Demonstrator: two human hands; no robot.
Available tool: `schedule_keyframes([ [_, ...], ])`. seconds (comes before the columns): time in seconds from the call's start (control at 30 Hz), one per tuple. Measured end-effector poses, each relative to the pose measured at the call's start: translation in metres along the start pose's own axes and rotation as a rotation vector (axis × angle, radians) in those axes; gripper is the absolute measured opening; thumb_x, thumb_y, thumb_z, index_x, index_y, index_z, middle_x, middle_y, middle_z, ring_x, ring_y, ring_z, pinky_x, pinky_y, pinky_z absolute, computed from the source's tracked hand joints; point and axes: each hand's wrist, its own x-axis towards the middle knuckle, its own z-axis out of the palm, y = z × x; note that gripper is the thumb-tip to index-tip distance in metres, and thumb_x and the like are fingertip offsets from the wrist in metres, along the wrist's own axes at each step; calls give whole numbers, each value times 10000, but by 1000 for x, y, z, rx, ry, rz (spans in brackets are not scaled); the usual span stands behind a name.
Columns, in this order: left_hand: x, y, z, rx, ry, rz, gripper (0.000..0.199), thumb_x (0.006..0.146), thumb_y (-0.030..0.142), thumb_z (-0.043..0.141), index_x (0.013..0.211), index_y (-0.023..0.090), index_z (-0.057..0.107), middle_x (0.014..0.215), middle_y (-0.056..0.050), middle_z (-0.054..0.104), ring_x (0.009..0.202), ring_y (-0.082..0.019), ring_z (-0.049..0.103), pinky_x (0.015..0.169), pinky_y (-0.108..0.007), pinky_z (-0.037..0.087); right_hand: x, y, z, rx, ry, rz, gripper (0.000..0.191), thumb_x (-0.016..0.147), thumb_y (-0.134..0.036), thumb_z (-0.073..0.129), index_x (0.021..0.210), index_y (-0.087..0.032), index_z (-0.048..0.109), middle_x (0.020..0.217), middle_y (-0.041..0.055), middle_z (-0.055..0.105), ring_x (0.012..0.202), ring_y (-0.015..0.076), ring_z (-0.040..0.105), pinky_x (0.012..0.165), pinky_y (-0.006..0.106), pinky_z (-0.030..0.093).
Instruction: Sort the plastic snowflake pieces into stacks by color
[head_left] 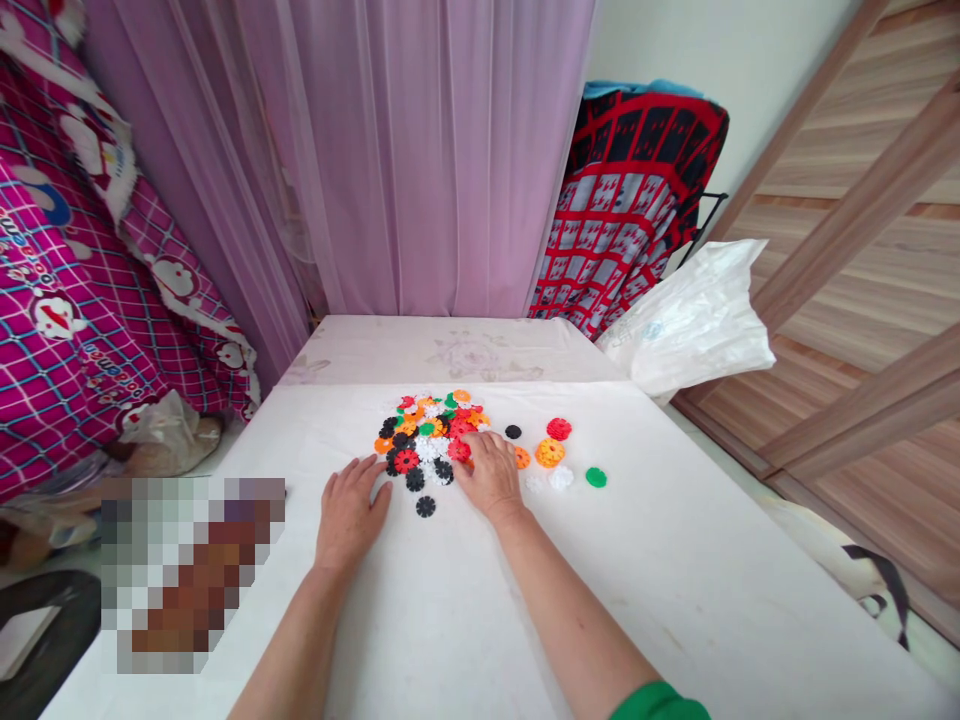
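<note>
Touching the right side of the disc pile (429, 447) on the desk (424, 610) with the right hand (491, 482), cannot tell if gripping; resting the left hand (351, 512), loose, by its left edge. Move discs softly, without scattering.

Pretty bright, soft light, faint shadows on the bench (442, 630). Edges look wide-angle stretched, plus there's a pixelated patch (199, 580) lower left.

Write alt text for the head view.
A person's left hand lies beside, and the right hand over, a heap of multicoloured notched plastic discs on a white tablecloth. Loose discs lie to the right, a white plastic bag beyond.
</note>
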Motion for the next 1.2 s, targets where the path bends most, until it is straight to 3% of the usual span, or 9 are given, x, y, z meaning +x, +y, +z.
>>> schedule_keyframes([
  [0.43,-1,1,-2,7,-19,-13,400,922,349,395,1230,226,618,1393,-63,564,1338,-282,441,1125,-510,285,-2,1,-2,34,-25,-33,303,798,-174,558,1088,-230,628,1122,42,691,1095,230,503,892,359,326],
  [0.77,-1,3,-3,-1,-20,-20,399,915,347,409,1236,239,620,1389,-64,568,1334,-285,447,1124,-516,289,1,3,1,-15,-44,-26,297,825,-205,564,1116,-215,619,1056,69,678,1002,235,516,850,363,337],
  [1.0,-1,1,-1,-5,-14,-15,396,920,358,401,1233,252,621,1396,-55,562,1341,-279,438,1127,-506,282,2,1,-2,45,-56,-45,343,828,-198,565,1168,-226,595,1132,51,681,1110,238,491,902,363,321],
  [1.2,-1,0,0,2,3,-7,387,915,353,417,1226,264,629,1378,-55,578,1326,-275,455,1121,-502,293,1,2,1,7,-60,-38,359,830,-214,569,1188,-221,593,1098,71,676,1038,244,508,866,369,335],
])
